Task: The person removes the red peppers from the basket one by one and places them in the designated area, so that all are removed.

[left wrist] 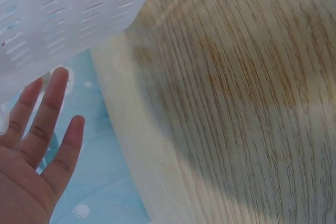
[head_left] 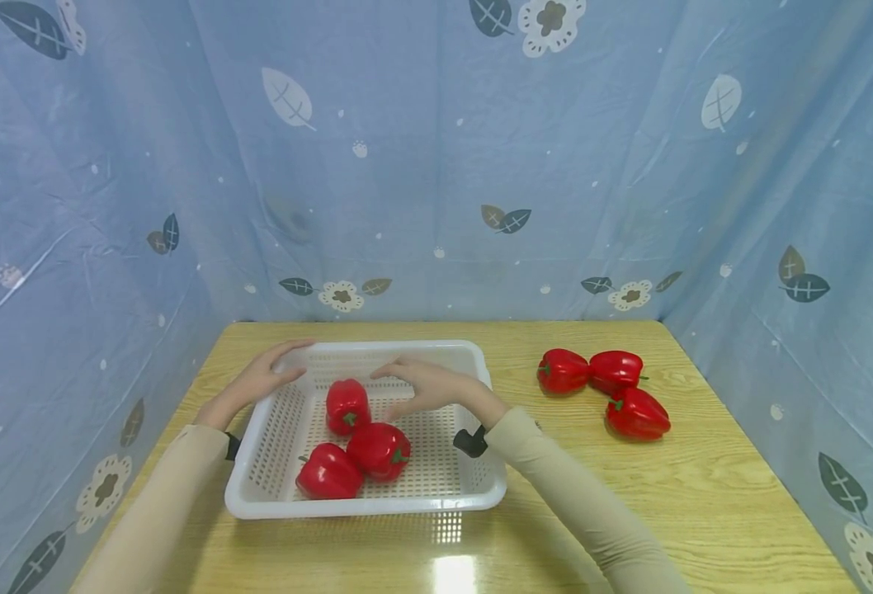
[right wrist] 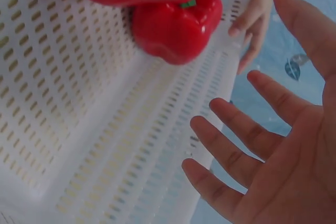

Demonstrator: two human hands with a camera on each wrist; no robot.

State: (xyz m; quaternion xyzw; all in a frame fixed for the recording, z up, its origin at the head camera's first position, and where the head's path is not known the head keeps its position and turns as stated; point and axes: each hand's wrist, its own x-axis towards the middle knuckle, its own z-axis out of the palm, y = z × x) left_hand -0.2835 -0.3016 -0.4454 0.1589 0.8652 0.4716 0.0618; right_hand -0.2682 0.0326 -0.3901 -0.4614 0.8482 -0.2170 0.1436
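Observation:
A white plastic basket with slotted walls holds three red bell peppers, one at the back, one at front left and one at front right. My left hand is at the basket's back left corner, thumb on the inner side of the rim; its other fingers are spread outside the wall in the left wrist view. Whether it touches the rim I cannot tell. Over the basket, right of the peppers, hovers my right hand, fingers apart and holding nothing in the right wrist view.
Three more red bell peppers lie close together on the wooden table to the right: one at left, one at the back and one in front. A blue patterned curtain surrounds the table's back and sides.

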